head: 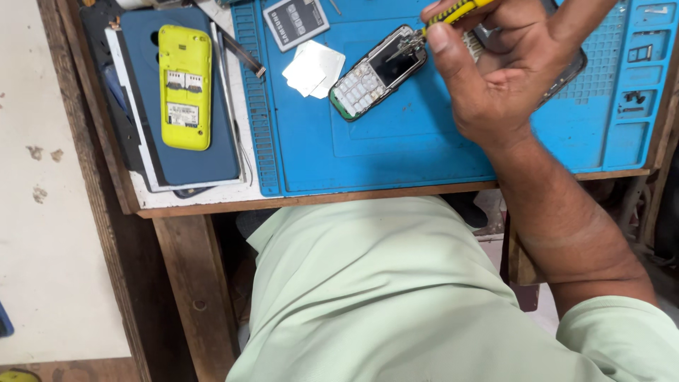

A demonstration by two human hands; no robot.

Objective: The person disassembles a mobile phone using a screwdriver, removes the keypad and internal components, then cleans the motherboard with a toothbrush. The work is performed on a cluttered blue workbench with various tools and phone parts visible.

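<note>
head view: blue mat (396, 155) on wooden bench (177, 205)

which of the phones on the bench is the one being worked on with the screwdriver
The opened keypad phone on the blue mat, under the right hand's screwdriver. The yellow phone lies untouched, far left.

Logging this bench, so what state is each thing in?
Keypad phone: front cover off, lying flat on the blue mat.
Yellow phone: back cover off, battery bay bare.
Battery: out, lying loose.
Screwdriver: gripped, tip at the keypad phone.
Right hand: closed on the screwdriver.
Left hand: out of view.
</note>
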